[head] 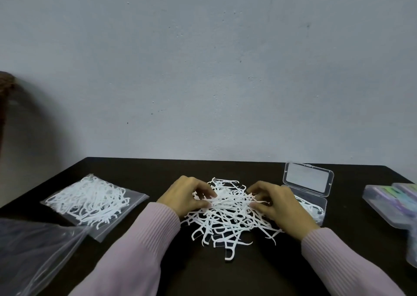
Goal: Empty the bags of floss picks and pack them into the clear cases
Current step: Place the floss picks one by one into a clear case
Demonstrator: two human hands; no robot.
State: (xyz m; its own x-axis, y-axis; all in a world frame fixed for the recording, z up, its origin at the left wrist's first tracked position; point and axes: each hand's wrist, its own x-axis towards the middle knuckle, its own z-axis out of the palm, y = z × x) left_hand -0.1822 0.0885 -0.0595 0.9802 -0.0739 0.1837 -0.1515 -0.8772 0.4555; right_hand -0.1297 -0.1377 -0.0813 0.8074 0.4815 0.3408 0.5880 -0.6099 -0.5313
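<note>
Bare bench (237, 273) lies open in front of the pile (228, 219) and behind it to the wall. Left, a full bag (90, 201) and an empty bag (33, 250) block the way; right, the open case (309, 194) and stacked cases (392, 203).

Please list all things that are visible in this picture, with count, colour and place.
loose floss picks: one pile, white, table centre
full bag: one, clear with white picks, table left
empty bag: one, clear, near left corner
open case: one, clear, some picks inside, right of pile
closed cases: count unclear, clear with pastel contents, right edge
table: one, black
wall: grey, behind
left hand: grip on picks in pile
right hand: grip on picks in pile
sleeves: two, pink
</note>
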